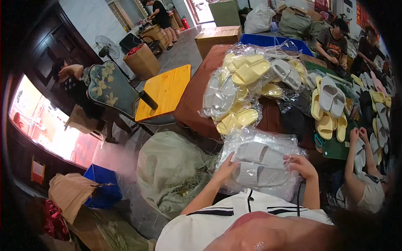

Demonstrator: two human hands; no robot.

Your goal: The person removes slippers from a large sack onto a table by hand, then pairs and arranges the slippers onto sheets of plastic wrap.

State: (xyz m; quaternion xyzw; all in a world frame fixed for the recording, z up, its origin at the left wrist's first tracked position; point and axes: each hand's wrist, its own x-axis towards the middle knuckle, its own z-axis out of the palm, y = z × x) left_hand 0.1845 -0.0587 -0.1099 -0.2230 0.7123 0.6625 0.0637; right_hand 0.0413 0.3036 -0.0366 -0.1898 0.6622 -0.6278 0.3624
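In front of me a pair of grey ridged slippers (251,172) lies side by side, inside or under a clear plastic bag (278,180). My left hand (226,169) grips the bag's left side beside the slippers' toe ends. At the heel ends, my right hand (302,166) has its fingers bent onto the bag's right edge. More clear bags (268,138) lie spread beneath and behind this pair. Just beyond them, a heap of bagged yellow slippers (251,72) and bagged grey slippers (224,93) rests on a brown-covered table (194,100).
Loose grey slippers (332,97) and yellow ones lie on a green surface (339,148) to the right, where a co-worker's hands (358,133) are busy. A large pale sack (167,167) stands at my left. Beyond it are a yellow board (167,94) and a chair (109,85).
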